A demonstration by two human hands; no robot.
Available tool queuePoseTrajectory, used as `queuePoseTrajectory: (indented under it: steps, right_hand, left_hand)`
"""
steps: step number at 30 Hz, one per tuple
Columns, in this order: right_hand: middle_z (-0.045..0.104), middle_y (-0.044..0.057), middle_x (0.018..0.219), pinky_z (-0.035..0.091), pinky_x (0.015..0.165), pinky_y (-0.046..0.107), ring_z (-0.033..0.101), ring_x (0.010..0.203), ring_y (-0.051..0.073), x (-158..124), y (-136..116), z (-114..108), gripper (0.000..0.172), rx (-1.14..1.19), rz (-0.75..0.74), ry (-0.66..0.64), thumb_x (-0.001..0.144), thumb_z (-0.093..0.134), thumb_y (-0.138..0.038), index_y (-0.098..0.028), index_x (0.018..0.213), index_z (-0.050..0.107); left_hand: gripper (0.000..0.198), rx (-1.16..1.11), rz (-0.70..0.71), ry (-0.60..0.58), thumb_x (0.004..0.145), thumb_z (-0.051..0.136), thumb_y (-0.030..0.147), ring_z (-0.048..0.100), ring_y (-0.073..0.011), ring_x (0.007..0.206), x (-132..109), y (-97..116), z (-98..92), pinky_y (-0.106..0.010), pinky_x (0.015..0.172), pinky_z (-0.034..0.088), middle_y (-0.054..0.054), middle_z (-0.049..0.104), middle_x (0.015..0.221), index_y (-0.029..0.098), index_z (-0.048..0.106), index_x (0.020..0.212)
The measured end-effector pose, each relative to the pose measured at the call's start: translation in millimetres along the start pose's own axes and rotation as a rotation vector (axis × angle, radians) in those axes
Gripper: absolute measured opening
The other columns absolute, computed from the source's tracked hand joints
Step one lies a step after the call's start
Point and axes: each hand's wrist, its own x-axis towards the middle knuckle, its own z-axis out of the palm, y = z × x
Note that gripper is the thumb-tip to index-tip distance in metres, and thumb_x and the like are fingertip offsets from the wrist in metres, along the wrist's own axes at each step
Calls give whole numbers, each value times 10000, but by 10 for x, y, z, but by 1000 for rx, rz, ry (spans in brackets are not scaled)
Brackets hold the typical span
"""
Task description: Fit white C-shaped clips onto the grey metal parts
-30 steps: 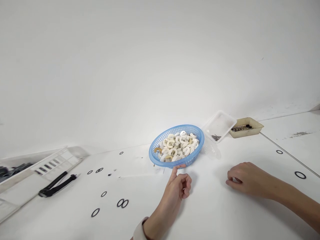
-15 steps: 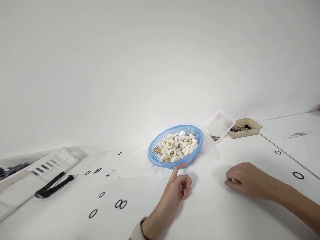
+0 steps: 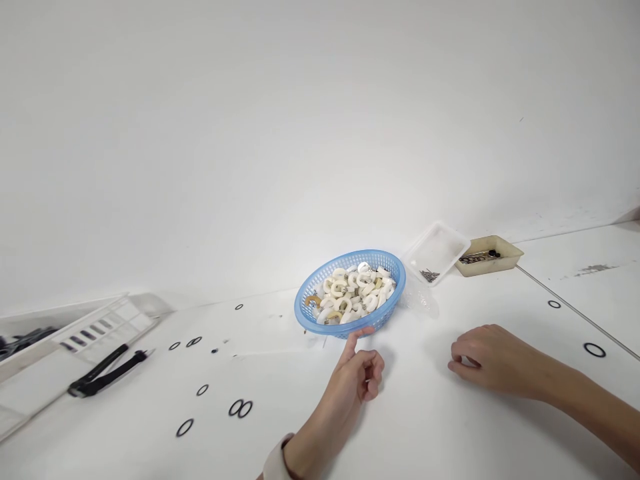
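Note:
My left hand point(image 3: 353, 387), with a pale band on its wrist, is in front of the blue plastic basket point(image 3: 300, 317). Its index finger is stretched out along the near rim and seems to touch it; the other fingers curl loosely around nothing visible. In the basket lies a heap of white, U-shaped plastic pieces point(image 3: 345, 305) with small metal parts, and one brownish piece point(image 3: 313, 301). Resting on the white table to the right, my right hand point(image 3: 493, 357) is loosely closed, thumb and index finger meeting around a gap that shows nothing in it.
A white tray point(image 3: 440, 243) with small metal pins and a yellowish tray point(image 3: 493, 267) with dark rings stand behind my right hand. Several black rings point(image 3: 185, 427) lie on the table. At left, a black-handled tool point(image 3: 107, 377) lies by a white crate point(image 3: 113, 327).
The view has shifted very slightly. Both hands keep the same pose and place, and the basket and its contents have not moved.

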Motion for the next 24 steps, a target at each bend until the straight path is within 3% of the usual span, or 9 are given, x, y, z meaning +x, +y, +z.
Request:
queuePoseTrajectory:
  steps: [5, 12, 20, 24]
  right_hand:
    - [319, -42, 567, 187, 546, 297, 249, 534, 133, -7, 4, 1, 370, -2, 3, -5, 943, 450, -211, -202, 649, 227]
    - [323, -43, 575, 190, 543, 300, 253, 540, 132, 4, -2, 2, 362, -36, 4, -25, 939, 444, -202, -199, 650, 226]
    - [318, -43, 574, 189, 542, 300, 240, 540, 135, 19, 3, 6, 360, -61, 9, -11, 937, 443, -201, -198, 650, 225]
    - [349, -40, 580, 200, 550, 299, 271, 545, 135, 14, 12, 10, 355, -56, 13, -24, 949, 434, -210, -199, 651, 241]
  left_hand:
    - [579, 9, -40, -38, 666, 635, 338, 300, -93, 485, -39, 17, 27, -262, 502, 156, 95, 500, 584, 263, 398, 1189]
    - [645, -4, -45, -22, 679, 642, 328, 310, -101, 507, -1, 23, -11, -268, 502, 173, 84, 513, 613, 264, 409, 1277]
    - [506, -27, -24, -48, 720, 646, 322, 314, -91, 499, 30, -22, -52, -256, 496, 165, 90, 494, 622, 276, 418, 1170]
    - [557, -26, -25, -38, 698, 653, 332, 313, -92, 498, 45, -9, -53, -255, 493, 162, 89, 504, 620, 276, 416, 1199]
